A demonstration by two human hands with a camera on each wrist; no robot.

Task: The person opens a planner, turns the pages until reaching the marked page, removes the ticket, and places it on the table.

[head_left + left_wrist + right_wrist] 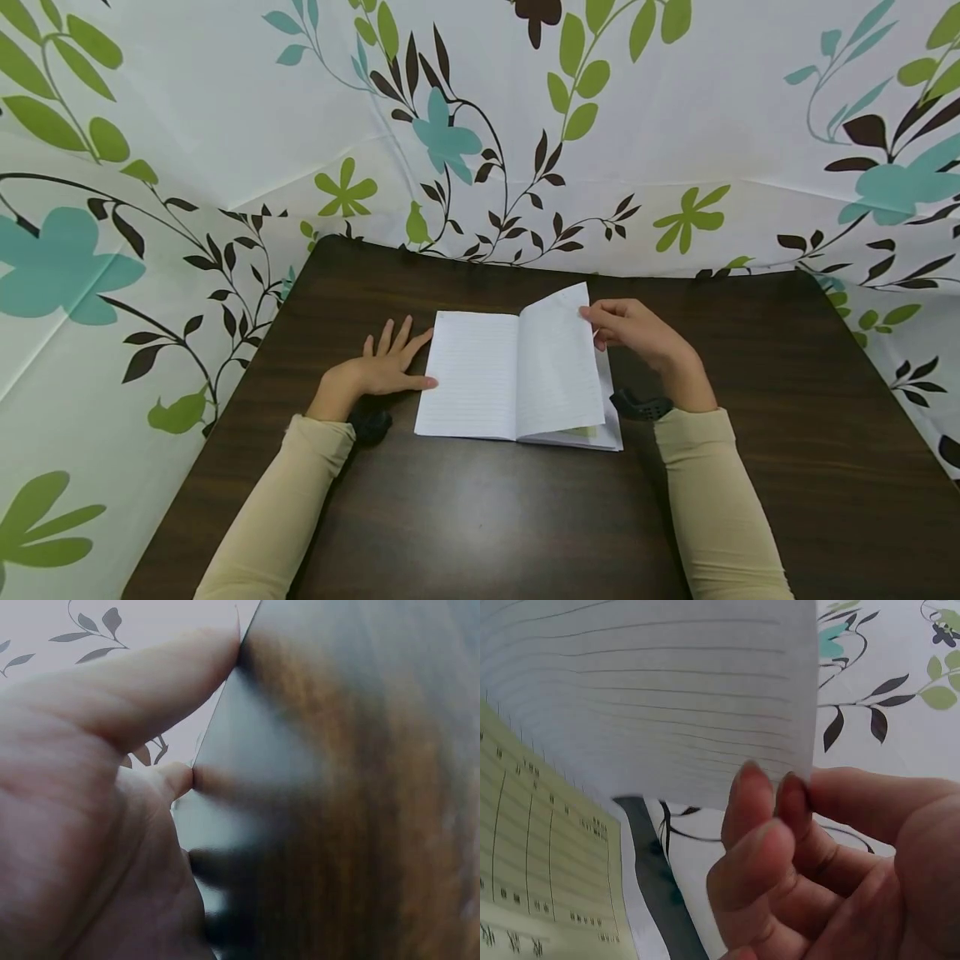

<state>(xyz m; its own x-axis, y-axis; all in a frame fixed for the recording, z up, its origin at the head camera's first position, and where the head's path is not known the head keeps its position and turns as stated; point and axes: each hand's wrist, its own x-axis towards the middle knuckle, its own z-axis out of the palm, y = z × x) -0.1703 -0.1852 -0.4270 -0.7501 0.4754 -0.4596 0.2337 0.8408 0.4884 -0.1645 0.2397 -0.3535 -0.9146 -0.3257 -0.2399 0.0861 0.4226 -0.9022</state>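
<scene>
- One open notebook [467, 375] lies at the centre of the head view, on the dark wooden table [480, 517].
- Left of centre, the left hand [378, 371] rests with fingers spread and fairly straight, gripping nothing; its thumb lies over the notebook's left edge, probably to steady that side while the other works.
- Right of centre, the right hand [633, 329] pinches the outer edge of a raised leaf [561, 367] near its top, a hold that seems suited to moving thin paper without creasing it.
- The notebook looks white and faintly ruled on the left page; the raised leaf bows, its top corner standing up, and a yellow-green sheet [581, 432] peeps out beneath it.
- In the left wrist view, thumb and palm fill the left side, the blurred tabletop the right; paper cannot be made out there.
- In the right wrist view, thumb and fingertips close on the leaf's corner at centre right; grey ruled lines curve across the paper, and the yellow-green sheet at lower left carries printed columns, too blurred to read.
</scene>
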